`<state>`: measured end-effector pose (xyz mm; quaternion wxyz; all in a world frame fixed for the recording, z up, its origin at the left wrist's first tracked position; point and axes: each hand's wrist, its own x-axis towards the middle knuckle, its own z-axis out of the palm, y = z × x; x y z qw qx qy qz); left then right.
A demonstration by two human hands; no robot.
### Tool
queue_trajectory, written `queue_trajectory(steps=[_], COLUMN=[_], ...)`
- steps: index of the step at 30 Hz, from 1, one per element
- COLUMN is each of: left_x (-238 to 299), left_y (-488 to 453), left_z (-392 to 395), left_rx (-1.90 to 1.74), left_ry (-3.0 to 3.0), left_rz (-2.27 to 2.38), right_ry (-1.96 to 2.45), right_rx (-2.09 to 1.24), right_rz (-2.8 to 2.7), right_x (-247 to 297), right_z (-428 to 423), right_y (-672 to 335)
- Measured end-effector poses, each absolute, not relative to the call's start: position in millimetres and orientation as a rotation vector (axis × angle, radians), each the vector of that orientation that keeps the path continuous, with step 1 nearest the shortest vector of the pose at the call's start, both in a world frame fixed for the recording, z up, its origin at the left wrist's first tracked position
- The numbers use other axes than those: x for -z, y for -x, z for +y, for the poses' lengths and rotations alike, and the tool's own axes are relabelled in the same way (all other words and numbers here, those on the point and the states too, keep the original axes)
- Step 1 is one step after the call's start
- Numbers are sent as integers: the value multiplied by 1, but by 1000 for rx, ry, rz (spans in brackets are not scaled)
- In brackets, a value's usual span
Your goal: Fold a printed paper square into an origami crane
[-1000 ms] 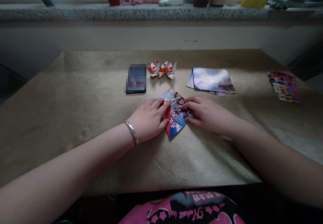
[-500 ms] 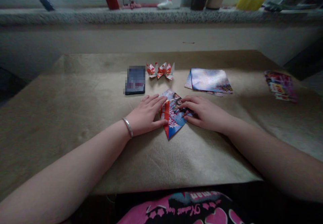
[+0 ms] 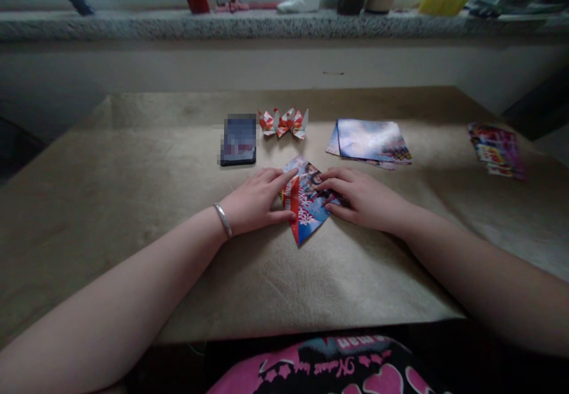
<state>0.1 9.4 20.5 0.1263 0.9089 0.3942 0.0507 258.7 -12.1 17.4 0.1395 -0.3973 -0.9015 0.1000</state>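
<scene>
A partly folded sheet of printed paper (image 3: 306, 210), blue and red, lies on the tan table cover (image 3: 133, 192) in front of me. My left hand (image 3: 255, 201), with a silver bangle at the wrist, lies flat with its fingers stretched onto the paper's left edge. My right hand (image 3: 362, 198) presses its outstretched fingers on the paper's right side. Neither hand lifts the paper. Beyond it stand several small folded paper figures (image 3: 284, 122) in red and white.
A dark phone (image 3: 239, 140) lies left of the figures. A stack of printed sheets (image 3: 371, 142) sits to the right, and more coloured paper (image 3: 496, 150) lies at the far right edge. A stone windowsill (image 3: 267, 23) with assorted objects runs along the back.
My left hand's fingers have straightened and slid slightly along the paper's left fold. The right hand has stayed almost still.
</scene>
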Motion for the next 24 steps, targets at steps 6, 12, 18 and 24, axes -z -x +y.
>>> queue_trajectory(steps=[6,12,18,24], left_x=[-23,-18,-20,-19], left_y=[1,3,1,-1], left_z=[10,12,8,9], left_rx=[-208,-289,-192,-45], left_ry=[-2674,-2653,-2849,-2850], left_rz=[1056,994,932,1051], right_ry=[1154,1153,1144,1155], right_rx=[-263,-239,-236,-230], right_rz=[-2591,-2628,-2623,-2627], right_x=[-18,-17,-18,-18], right_z=[-11,-9,-9,-9], right_y=[-256,-257,-257,-257])
